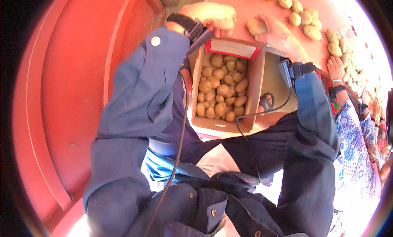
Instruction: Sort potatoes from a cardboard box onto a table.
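My right hand (278, 33) has its thumb and fingers around a potato (255, 27) at the near edge of the red tabletop (239, 8). My left hand (213, 17) is curled near the table's left corner, its back towards me. Whether anything lies inside its fingers is hidden. Below both hands, between my knees, stands an open cardboard box (260, 83) with many potatoes (222, 89) in it. One raised flap (231, 49) of the box, white with a red border, meets the table edge.
Loose potatoes (305, 17) lie farther along the table, with a longer row (345, 57) to the right. A co-worker's hand (335, 67) rests beside that row. A red panel (76, 83) rises at my left. Cables (181, 138) run from both wrist devices.
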### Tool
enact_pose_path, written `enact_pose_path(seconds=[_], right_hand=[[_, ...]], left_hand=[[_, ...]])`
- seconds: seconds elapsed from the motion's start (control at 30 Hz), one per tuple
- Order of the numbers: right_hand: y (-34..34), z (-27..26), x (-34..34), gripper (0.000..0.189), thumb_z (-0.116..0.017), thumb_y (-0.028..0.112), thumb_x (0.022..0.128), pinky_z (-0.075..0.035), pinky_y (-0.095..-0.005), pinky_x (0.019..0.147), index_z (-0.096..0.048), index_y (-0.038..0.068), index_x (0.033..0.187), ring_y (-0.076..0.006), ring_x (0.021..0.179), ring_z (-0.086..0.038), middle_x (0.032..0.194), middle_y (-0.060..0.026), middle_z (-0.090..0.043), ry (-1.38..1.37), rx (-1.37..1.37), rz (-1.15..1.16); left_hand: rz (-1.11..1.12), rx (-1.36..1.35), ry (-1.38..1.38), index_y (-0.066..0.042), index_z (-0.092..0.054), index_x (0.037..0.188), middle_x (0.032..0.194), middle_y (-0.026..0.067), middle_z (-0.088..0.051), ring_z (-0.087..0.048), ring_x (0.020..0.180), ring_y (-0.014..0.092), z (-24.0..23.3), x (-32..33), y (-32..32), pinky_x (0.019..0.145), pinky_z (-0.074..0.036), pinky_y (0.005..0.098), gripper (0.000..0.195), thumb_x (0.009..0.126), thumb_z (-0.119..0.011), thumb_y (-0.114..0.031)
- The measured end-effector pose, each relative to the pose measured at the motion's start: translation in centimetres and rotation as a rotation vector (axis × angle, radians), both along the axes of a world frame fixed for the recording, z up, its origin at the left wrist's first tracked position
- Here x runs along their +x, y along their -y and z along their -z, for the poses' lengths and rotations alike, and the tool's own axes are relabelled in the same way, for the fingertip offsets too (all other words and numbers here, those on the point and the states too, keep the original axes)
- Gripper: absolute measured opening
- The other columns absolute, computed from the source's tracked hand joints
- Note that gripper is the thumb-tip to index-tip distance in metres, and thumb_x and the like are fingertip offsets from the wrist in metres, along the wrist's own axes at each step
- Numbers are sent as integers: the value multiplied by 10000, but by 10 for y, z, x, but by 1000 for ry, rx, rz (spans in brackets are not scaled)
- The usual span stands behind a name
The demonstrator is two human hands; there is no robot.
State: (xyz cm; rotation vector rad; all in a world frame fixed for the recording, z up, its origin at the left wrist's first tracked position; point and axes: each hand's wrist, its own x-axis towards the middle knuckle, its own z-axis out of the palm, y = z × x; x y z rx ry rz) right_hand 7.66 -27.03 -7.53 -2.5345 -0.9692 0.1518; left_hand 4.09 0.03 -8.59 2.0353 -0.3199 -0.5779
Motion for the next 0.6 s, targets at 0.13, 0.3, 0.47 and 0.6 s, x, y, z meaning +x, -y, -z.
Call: enact_pose_path(seconds=[0.13, 0.3, 0.47, 0.6], right_hand=[[0, -18, -7, 594, -723, 198, 776, -492, -405, 1011, -599, 7, 1325, -355, 1161, -653, 1162, -214, -700, -48, -38, -5], [-14, -47, -35, 566, -721, 191, 776, -498, -369, 992, -612, 8, 1300, -287, 1124, -668, 1140, -180, -700, -237, -48, -68], [-12, -42, -59, 584, -735, 171, 779, -495, -380, 1005, -598, 25, 1327, -285, 1132, -660, 1168, -168, -695, -315, -114, -218], [-14, -26, -74, 606, -752, 131, 764, -490, -387, 1021, -585, 22, 1336, -306, 1161, -643, 1186, -182, -677, -469, -63, -301]], left_hand=[[133, 456, 62, 20, -717, 886, 764, 109, -708, -661, 673, 219, -75, -14, 29, 580, -492, 351, 189, 857, -608, -132], [120, 528, 37, 33, -708, 890, 753, 112, -696, -651, 673, 221, -89, -19, 32, 598, -492, 363, 205, 855, -627, -152], [143, 470, 50, 44, -740, 969, 874, 167, -755, -712, 764, 255, -73, -8, 27, 655, -542, 371, 252, 881, -598, -144], [112, 399, 29, 46, -746, 977, 877, 171, -757, -719, 775, 267, -66, -7, 23, 664, -552, 378, 255, 885, -600, -142]])
